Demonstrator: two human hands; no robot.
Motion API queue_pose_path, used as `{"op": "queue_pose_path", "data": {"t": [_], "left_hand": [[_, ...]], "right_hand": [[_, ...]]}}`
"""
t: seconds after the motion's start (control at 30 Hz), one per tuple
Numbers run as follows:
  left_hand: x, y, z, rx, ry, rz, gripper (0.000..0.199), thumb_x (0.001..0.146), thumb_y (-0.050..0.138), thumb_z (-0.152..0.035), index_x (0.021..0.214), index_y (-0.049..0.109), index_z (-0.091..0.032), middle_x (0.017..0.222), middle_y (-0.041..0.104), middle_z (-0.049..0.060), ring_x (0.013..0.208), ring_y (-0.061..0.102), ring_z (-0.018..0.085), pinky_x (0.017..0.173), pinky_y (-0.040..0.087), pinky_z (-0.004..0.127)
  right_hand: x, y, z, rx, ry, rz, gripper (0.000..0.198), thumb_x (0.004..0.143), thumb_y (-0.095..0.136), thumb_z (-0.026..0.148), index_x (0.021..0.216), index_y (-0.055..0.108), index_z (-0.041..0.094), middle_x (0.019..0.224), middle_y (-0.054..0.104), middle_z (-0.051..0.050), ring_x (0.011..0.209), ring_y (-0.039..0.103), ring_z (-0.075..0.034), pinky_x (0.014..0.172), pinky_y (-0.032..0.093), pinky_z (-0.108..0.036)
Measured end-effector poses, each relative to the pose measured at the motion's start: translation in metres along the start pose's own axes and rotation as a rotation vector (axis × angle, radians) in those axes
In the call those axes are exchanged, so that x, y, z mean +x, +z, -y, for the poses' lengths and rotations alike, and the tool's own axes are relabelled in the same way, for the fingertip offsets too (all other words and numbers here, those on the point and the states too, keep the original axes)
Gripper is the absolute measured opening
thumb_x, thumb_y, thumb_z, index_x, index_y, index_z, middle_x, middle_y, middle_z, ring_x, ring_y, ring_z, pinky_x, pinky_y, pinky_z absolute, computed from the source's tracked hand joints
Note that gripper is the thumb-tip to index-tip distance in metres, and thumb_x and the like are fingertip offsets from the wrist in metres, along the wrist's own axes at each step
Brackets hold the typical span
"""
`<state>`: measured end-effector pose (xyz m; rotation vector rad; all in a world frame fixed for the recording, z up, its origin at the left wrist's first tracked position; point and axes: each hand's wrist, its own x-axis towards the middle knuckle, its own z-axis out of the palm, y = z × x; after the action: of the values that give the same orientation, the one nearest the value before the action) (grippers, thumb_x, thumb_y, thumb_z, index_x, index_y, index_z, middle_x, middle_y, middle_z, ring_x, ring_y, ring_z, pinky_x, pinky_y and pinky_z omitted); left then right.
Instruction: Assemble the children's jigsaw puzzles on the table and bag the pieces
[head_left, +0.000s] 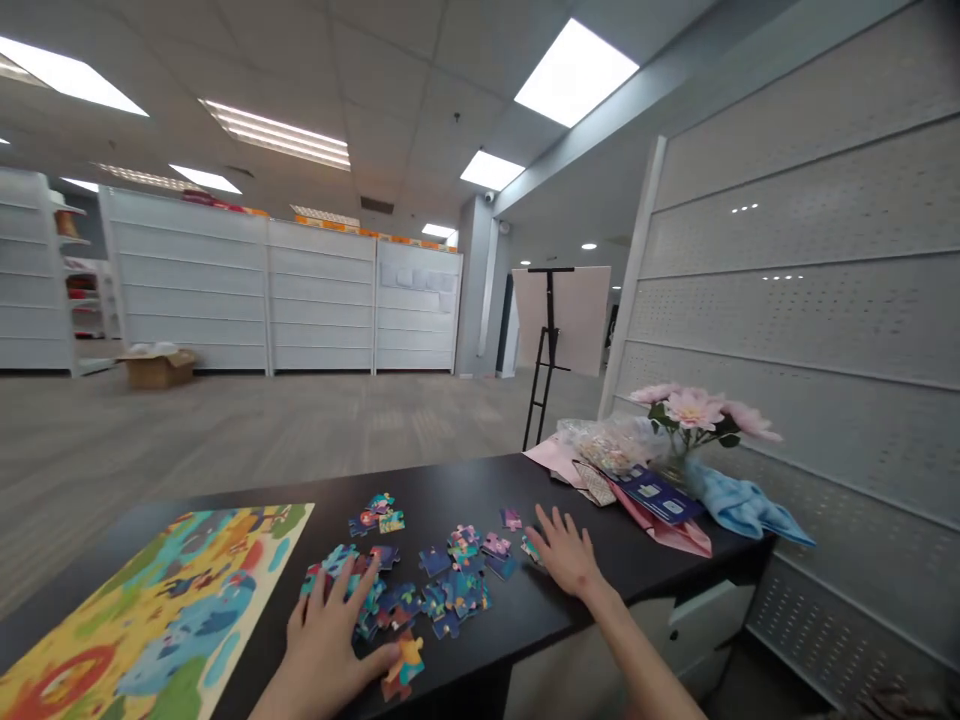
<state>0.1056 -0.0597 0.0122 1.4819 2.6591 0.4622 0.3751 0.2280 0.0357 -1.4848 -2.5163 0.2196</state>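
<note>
Loose jigsaw puzzle pieces [457, 592] lie in a spread heap on the dark table [450, 485]. Over the left part of the heap rests my left hand [330, 630], fingers spread, its thumb at an orange and yellow puzzle piece [406, 665]. My right hand [568, 556] lies flat with fingers apart at the heap's right side. A puzzle piece [530, 549] shows partly from beneath it, and a pink piece [511, 519] sits just left of its fingertips. To the left is a colourful picture sheet [187, 590] with animals on it.
At the table's right end stand a vase of pink flowers [694, 410], a clear plastic bag [611, 445], a dark blue packet [660, 495] and a light blue cloth [750, 505]. A white perforated panel [795, 300] rises on the right. An easel [551, 340] stands beyond the table.
</note>
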Motion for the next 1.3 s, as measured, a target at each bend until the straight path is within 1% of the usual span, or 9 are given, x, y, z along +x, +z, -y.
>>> {"op": "queue_pose_path", "data": {"t": [0.2,0.4,0.53,0.7,0.8,0.9,1.03,1.17,1.3], "left_hand": [[-0.006,-0.005,-0.007,-0.037,0.066,0.062,0.080,0.085,0.059,-0.061,0.156,0.033,-0.036,0.167,0.024,0.001,0.153,0.018,0.036,0.121,0.013,0.058],[-0.003,-0.013,-0.012,-0.043,0.071,0.095,0.069,0.093,0.050,-0.053,0.157,0.031,-0.037,0.167,0.024,0.002,0.154,0.015,0.033,0.122,0.013,0.058],[0.001,-0.008,-0.028,-0.058,0.087,0.137,0.078,0.093,0.052,-0.053,0.161,0.023,-0.026,0.168,0.015,0.007,0.155,0.006,0.037,0.123,0.009,0.059],[0.008,-0.012,-0.044,-0.357,0.289,0.159,0.068,0.101,0.039,-0.037,0.162,0.011,-0.031,0.169,-0.005,-0.004,0.154,-0.013,0.029,0.126,0.009,0.052],[0.022,-0.030,-0.037,-0.334,0.337,0.112,0.070,0.098,0.049,-0.044,0.161,0.019,-0.034,0.170,0.007,-0.002,0.154,-0.012,0.032,0.125,0.009,0.054],[0.041,-0.046,-0.015,-0.184,0.270,0.100,0.093,0.079,0.072,-0.061,0.158,0.030,-0.035,0.168,0.020,0.007,0.153,-0.005,0.043,0.121,0.005,0.065],[0.057,-0.046,0.011,-0.107,0.165,0.196,0.111,0.058,0.081,-0.073,0.154,0.039,-0.033,0.166,0.026,0.014,0.148,0.008,0.055,0.114,0.005,0.076],[0.053,-0.035,0.017,-0.122,0.183,0.179,0.084,0.076,0.067,-0.073,0.150,0.047,-0.037,0.165,0.028,0.010,0.150,0.012,0.049,0.117,0.007,0.071],[0.037,-0.038,0.016,-0.115,0.173,0.169,0.065,0.092,0.053,-0.062,0.152,0.042,-0.039,0.166,0.028,0.006,0.153,0.012,0.040,0.121,0.009,0.062]], "right_hand": [[0.022,0.023,0.065,-0.003,-0.258,0.141,0.084,0.088,0.038,0.081,0.154,0.040,0.030,0.166,0.028,-0.012,0.153,0.019,-0.041,0.117,0.009,-0.069],[0.014,0.021,0.123,0.104,-0.391,0.087,0.062,0.103,0.029,0.057,0.150,0.047,0.022,0.161,0.040,-0.013,0.152,0.028,-0.030,0.121,0.015,-0.058],[-0.028,0.010,0.129,0.180,-0.510,0.020,0.061,0.101,0.036,0.057,0.155,0.037,0.029,0.167,0.024,-0.008,0.156,0.014,-0.027,0.124,0.006,-0.055],[-0.073,0.016,0.116,0.181,-0.664,0.284,0.080,0.087,0.063,0.060,0.156,0.032,0.035,0.168,0.019,-0.009,0.154,0.016,-0.036,0.122,0.017,-0.059],[-0.067,0.023,0.094,0.133,-0.629,0.252,0.062,0.096,0.049,0.062,0.152,0.042,0.037,0.164,0.032,-0.005,0.152,0.026,-0.033,0.123,0.022,-0.055],[-0.041,0.030,0.065,0.082,-0.561,0.177,0.051,0.101,0.040,0.056,0.148,0.049,0.037,0.159,0.042,-0.003,0.150,0.034,-0.030,0.123,0.025,-0.053],[-0.011,0.033,0.044,0.019,-0.424,0.139,0.057,0.103,0.031,0.052,0.155,0.036,0.032,0.164,0.030,-0.004,0.153,0.023,-0.027,0.124,0.020,-0.054],[-0.003,0.030,0.074,0.036,-0.427,0.131,0.066,0.101,0.025,0.066,0.159,0.020,0.035,0.168,0.018,-0.002,0.155,0.011,-0.030,0.124,0.008,-0.061],[-0.015,0.028,0.132,0.066,-0.602,0.213,0.071,0.096,0.034,0.072,0.157,0.029,0.037,0.166,0.024,-0.007,0.154,0.016,-0.035,0.122,0.011,-0.063]]}}
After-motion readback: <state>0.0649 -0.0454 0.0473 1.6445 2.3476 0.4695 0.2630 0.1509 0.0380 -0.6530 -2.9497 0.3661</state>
